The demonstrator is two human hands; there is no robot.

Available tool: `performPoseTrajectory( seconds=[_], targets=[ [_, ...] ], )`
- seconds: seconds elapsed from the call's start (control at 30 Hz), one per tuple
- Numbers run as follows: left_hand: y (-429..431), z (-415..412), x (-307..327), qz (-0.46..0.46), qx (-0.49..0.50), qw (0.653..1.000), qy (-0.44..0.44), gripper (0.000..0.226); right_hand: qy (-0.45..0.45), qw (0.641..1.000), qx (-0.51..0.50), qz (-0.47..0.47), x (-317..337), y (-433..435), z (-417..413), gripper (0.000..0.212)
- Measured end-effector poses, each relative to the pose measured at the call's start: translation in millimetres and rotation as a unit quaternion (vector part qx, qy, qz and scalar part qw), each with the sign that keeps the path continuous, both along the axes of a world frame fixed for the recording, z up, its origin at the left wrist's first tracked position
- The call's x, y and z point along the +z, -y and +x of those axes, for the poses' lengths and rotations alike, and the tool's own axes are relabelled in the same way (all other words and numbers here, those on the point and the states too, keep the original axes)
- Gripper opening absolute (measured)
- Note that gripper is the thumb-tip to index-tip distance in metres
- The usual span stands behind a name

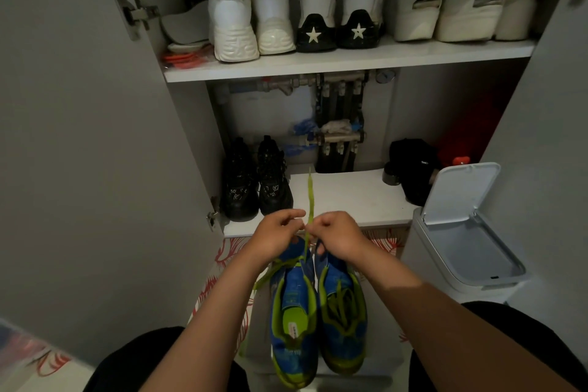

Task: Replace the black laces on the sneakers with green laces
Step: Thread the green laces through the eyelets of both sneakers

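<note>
1. Two blue-and-green sneakers (294, 305) lie side by side, just below both hands.
2. One green lace (310, 200) rises between left hand (276, 236) and right hand (338, 234); both pinch it.
3. One insole label (291, 329), writing unreadable.

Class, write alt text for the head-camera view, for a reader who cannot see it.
A person's left hand and right hand pinch a green lace above a pair of blue-and-green sneakers. Behind, an open shoe cabinet holds white shoes above and black shoes below; an open-lidded bin stands at right.
</note>
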State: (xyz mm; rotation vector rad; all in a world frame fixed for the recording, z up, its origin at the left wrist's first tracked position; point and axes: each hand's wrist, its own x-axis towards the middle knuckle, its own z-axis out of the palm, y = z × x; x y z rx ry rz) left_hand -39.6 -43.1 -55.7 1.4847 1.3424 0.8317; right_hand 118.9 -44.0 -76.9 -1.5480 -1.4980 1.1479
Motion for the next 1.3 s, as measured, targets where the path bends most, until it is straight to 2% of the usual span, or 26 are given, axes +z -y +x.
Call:
performPoseTrajectory(
  seconds=[0.1, 0.23, 0.3, 0.4, 0.5, 0.6, 0.63, 0.7, 0.8, 0.87, 1.0, 1.13, 1.2, 1.3],
  targets=[
    [-3.0, -4.2, -11.9, -0.005, -0.012, 0.996, -0.089, 0.025, -0.088, 0.993, -0.074, 0.028, 16.8, -3.4, -2.5, 0.023],
    [-1.5, -3.2, -15.5, -0.011, -0.059, 0.991, -0.118, 0.01, -0.175, 0.978, -0.106, 0.03, 31.0, -2.9, -3.1, 0.027],
    [-2.4, -2.3, -15.2, -0.003, -0.066, 0.988, -0.139, 0.014, -0.194, 0.975, -0.105, 0.026, 31.8, -2.9, -3.8, 0.026],
    [-5.5, -1.9, -15.2, 0.025, -0.034, 0.989, -0.144, 0.027, -0.182, 0.978, -0.095, -0.017, 27.6, -2.7, -4.1, 0.021],
    [-5.5, 1.3, -2.6, 0.045, 0.016, 0.998, -0.045, 0.027, -0.082, 0.992, -0.055, -0.08, 14.5, -2.0, -2.2, 0.021],
    [-2.5, 5.7, 20.0, 0.061, 0.065, 0.995, 0.055, 0.016, 0.038, 0.994, 0.046, -0.093, -4.5, -1.1, -3.7, 0.019],
    [-0.7, 6.1, 26.4, 0.061, 0.077, 0.992, 0.083, 0.016, 0.057, 0.992, 0.071, -0.089, -9.0, -0.7, -4.7, 0.015],
    [1.5, 4.8, 34.2, 0.055, 0.091, 0.987, 0.117, 0.014, 0.075, 0.991, 0.081, -0.073, -13.6, -0.5, -6.8, 0.024],
    [2.3, -2.3, 33.9, 0.034, 0.062, 0.994, 0.085, 0.012, 0.091, 0.994, 0.045, -0.042, -13.1, -1.3, -8.5, 0.037],
    [1.3, -5.8, 27.9, -0.005, 0.036, 0.998, 0.054, 0.015, 0.08, 0.996, 0.024, -0.028, -9.8, -2.3, -9.4, 0.035],
    [2.3, -7.1, 15.5, -0.061, 0.02, 0.998, 0.01, 0.036, 0.021, 0.999, -0.028, 0.036, 1.2, -8.5, -11.1, 0.025],
    [-2.4, -10.9, 3.1, -0.058, -0.023, 0.996, -0.071, 0.052, -0.028, 0.989, -0.076, 0.123, 18.8, -7.9, -10.9, 0.023],
    [-2.5, -9.7, -1.2, -0.059, -0.052, 0.995, -0.068, 0.05, -0.046, 0.988, -0.074, 0.129, 25.1, -3.4, -12.1, 0.022],
    [0.0, -4.8, -6.1, -0.048, -0.083, 0.992, -0.078, 0.024, -0.056, 0.99, -0.06, 0.119, 25.8, 0.2, -14.6, 0.024]
  ],
)
